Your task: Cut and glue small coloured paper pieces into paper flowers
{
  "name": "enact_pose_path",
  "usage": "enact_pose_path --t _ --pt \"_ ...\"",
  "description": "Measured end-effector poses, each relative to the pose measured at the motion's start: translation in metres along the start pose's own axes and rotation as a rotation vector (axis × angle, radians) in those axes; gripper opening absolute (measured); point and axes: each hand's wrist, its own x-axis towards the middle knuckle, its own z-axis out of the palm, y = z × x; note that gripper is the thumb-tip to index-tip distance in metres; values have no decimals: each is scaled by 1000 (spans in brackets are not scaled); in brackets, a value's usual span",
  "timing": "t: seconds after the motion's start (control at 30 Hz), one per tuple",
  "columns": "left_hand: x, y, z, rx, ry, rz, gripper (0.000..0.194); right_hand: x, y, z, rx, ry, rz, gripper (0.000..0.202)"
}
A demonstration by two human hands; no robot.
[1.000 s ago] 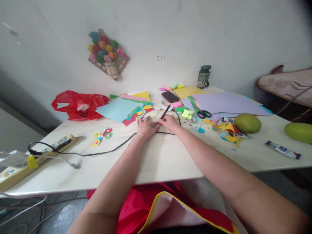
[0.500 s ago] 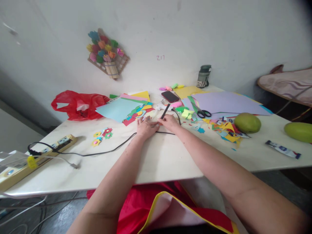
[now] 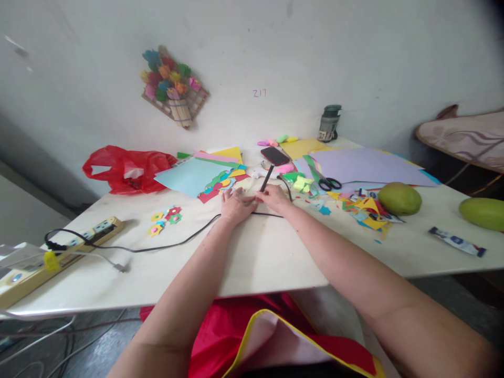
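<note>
A slim black pen (image 3: 268, 176) slants up out of my right hand (image 3: 274, 198), whose fingers are closed around its lower part. My left hand (image 3: 237, 206) lies on the table beside it, fingers stretched out and their tips near the pen's lower end. What lies under the fingertips is hidden. A black cable (image 3: 197, 237) runs across the table and passes by both hands. Left of my left hand sit several small paper flowers (image 3: 172, 214) in red, green and yellow. Coloured paper cut-outs (image 3: 220, 182) lie just beyond it.
Black-handled scissors (image 3: 329, 184), paper scraps (image 3: 368, 210), a purple sheet (image 3: 362, 165) and a green mango-like fruit (image 3: 399, 198) lie to the right. Behind are a phone (image 3: 274, 156) and a bottle (image 3: 329, 124). Leftward are a red bag (image 3: 132, 165) and a power strip (image 3: 98, 232).
The upper end of the pen has shifted very slightly. Both hands stay in the same place.
</note>
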Motion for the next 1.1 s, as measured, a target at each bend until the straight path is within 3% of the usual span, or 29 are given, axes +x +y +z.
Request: enact_pose_path --t 0.5,0.97,1.1 --pt "0 0 1 -15 8 2 43 4 5 1 145 26 59 26" --pt "-2 8 9 123 127 2 61 5 0 1 45 4 40 26" --pt "0 10 12 119 108 -28 61 5 -1 1 31 -18 47 29"
